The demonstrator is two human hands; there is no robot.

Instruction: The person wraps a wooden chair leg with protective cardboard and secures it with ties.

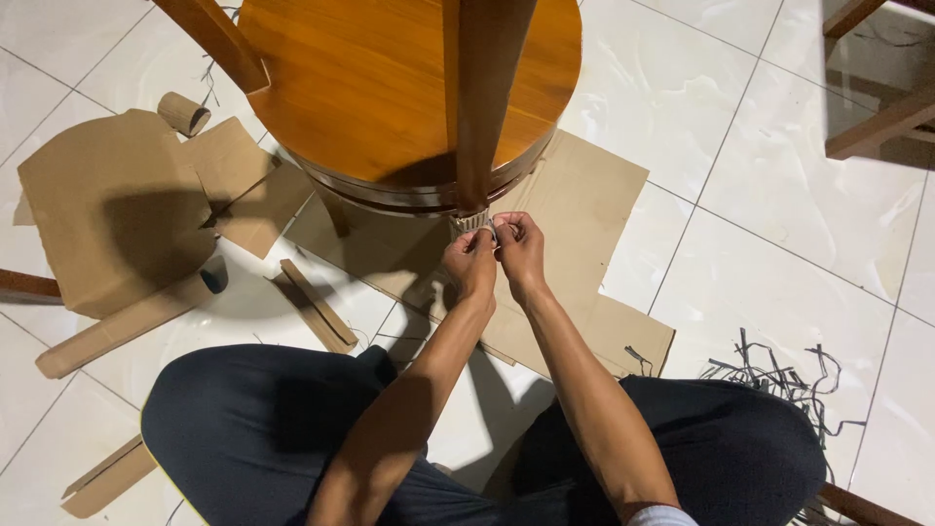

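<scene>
A round wooden stool (370, 88) lies tipped on the tiled floor in front of me, one leg (482, 107) pointing toward me. Pale strip wrapping (471, 222) circles the tip of that leg. My left hand (472, 263) and my right hand (520, 249) meet just below the leg's end, fingers pinched together on the end of the wrapping strip. The part between the fingertips is hidden. My crossed legs in dark trousers fill the lower view.
Flat cardboard sheets (584, 205) lie under the stool, more cardboard pieces (107, 209) and a cardboard tube (183, 113) at left. Dark shredded strips (779, 375) lie at right on white tiles. Another wooden chair frame (881, 117) stands top right.
</scene>
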